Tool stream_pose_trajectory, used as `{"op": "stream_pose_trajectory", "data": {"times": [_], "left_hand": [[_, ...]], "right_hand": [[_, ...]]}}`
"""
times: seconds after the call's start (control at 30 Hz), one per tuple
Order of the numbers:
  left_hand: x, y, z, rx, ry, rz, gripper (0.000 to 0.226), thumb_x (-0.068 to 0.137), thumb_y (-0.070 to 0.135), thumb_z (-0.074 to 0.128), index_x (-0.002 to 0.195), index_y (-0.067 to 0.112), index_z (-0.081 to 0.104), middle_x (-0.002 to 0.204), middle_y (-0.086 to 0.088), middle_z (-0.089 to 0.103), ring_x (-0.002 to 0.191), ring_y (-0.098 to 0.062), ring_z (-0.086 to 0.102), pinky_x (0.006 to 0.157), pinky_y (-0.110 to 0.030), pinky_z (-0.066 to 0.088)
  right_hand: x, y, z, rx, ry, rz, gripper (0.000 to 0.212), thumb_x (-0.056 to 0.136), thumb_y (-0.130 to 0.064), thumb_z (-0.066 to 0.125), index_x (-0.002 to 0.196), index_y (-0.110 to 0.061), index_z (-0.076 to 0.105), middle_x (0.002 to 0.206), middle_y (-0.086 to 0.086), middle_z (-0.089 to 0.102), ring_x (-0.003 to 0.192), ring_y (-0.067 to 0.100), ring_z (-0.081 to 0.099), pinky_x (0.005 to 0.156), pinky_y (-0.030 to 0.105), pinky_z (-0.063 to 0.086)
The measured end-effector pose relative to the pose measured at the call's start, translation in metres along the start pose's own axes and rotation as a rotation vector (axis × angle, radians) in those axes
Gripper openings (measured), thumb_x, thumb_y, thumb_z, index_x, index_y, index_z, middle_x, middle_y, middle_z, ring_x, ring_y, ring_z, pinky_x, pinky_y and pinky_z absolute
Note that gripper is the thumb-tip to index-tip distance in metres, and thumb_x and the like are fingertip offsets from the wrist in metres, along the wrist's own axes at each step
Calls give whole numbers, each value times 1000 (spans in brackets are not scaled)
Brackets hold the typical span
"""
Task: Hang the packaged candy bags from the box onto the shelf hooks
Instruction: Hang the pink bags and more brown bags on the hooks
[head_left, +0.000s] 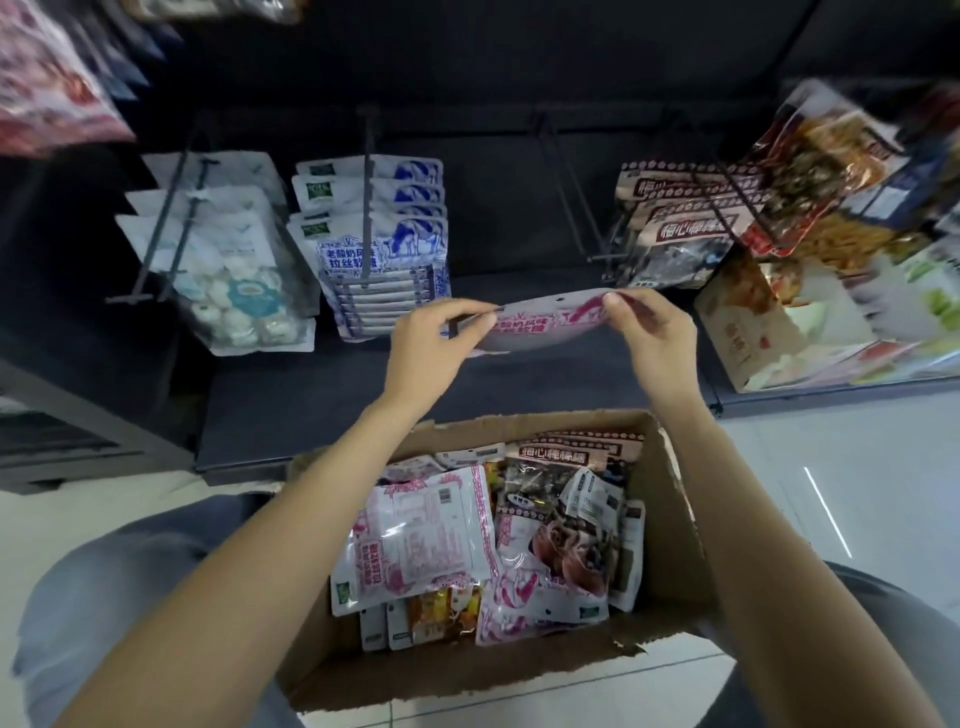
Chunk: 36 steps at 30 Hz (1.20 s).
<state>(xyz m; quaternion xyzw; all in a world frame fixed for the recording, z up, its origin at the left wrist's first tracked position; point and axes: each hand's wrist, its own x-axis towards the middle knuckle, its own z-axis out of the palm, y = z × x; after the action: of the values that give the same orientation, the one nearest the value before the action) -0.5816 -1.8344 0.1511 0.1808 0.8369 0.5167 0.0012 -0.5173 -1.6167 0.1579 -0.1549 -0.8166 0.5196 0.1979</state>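
Both my hands hold up a white candy bag with pink print (540, 325), tilted nearly flat, its hang hole facing the shelf. My left hand (434, 345) pinches its left top corner and my right hand (649, 332) pinches its right top corner. The bag hovers in front of an empty black shelf hook (569, 182). Below, an open cardboard box (670, 519) holds several more pink-and-white and dark red candy bags (431, 535).
To the left hang blue cow-print bags (384, 244) and white bags of round candies (228, 260) on hooks. To the right hang dark red bags (680, 223) and mixed snack packs (831, 156). A dark shelf base (363, 395) lies below; a white tiled floor surrounds the box.
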Motion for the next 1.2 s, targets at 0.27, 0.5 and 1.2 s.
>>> {"op": "stream_pose_trajectory", "data": {"times": [0.27, 0.5, 1.2], "left_hand": [[55, 6, 61, -36, -81, -312, 35, 96, 44, 48, 95, 17, 70, 78, 1, 68, 80, -21, 67, 67, -29, 47], [77, -2, 78, -18, -64, -380, 37, 96, 47, 43, 99, 19, 68, 99, -2, 71, 93, -19, 65, 87, -42, 51], [122, -19, 80, 154, 114, -334, 35, 99, 38, 43, 106, 11, 66, 113, -14, 55, 94, -22, 55, 75, -25, 38]], "right_hand": [[61, 36, -16, -140, 64, 271, 62, 67, -71, 55, 97, -20, 71, 90, 3, 72, 89, 24, 68, 82, 49, 55], [92, 44, -11, -183, 38, 286, 49, 82, -51, 63, 96, -5, 69, 92, 12, 71, 87, 29, 68, 81, 51, 55], [113, 50, 21, 156, 101, 304, 49, 91, -23, 63, 135, -16, 45, 129, 4, 57, 113, 12, 57, 98, 25, 47]]}}
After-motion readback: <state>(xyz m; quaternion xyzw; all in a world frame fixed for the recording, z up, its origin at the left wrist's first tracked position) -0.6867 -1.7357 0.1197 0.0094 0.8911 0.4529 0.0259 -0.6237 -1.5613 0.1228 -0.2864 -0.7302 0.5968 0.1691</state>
